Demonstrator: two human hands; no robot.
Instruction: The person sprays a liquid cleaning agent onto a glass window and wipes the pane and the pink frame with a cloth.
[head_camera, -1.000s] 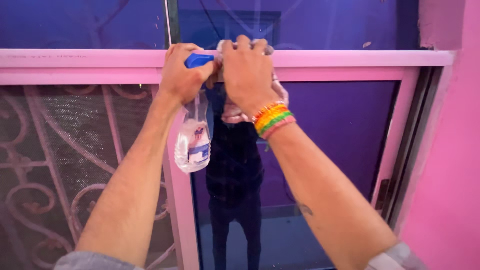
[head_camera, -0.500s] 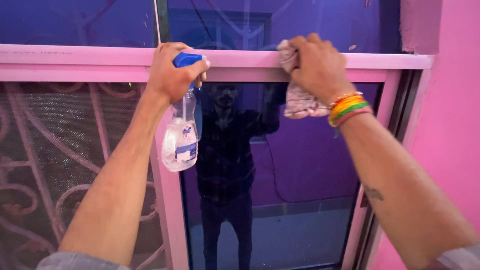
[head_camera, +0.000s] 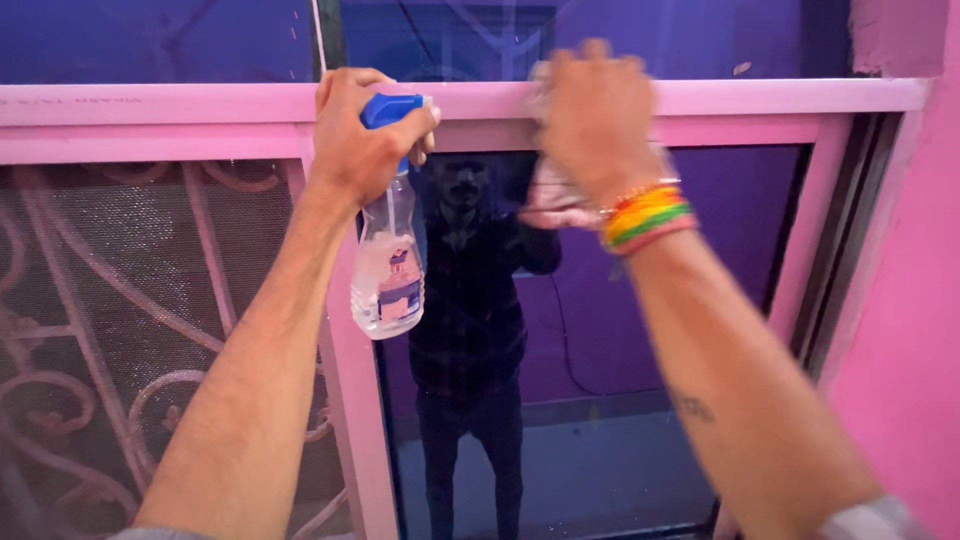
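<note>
Along the pink window frame's top rail (head_camera: 760, 97), wiping is under way and looks partly done.
Right hand (head_camera: 592, 118), fingers curled and blurred, presses a pinkish cloth (head_camera: 553, 197) on the rail; it has slid left since 0.5 s ago. Left hand (head_camera: 362, 137) has fingers wrapped around the spray bottle (head_camera: 389, 270), which hangs below them against the frame. Glass pane (head_camera: 640, 330) below the cloth appears unwiped.

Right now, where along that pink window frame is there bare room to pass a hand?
Free: the top rail right of the right hand, up to the pink wall; also the rail left of the left hand, above the grille. Crowded: mid-rail, where the spray bottle and cloth sit close together.
</note>
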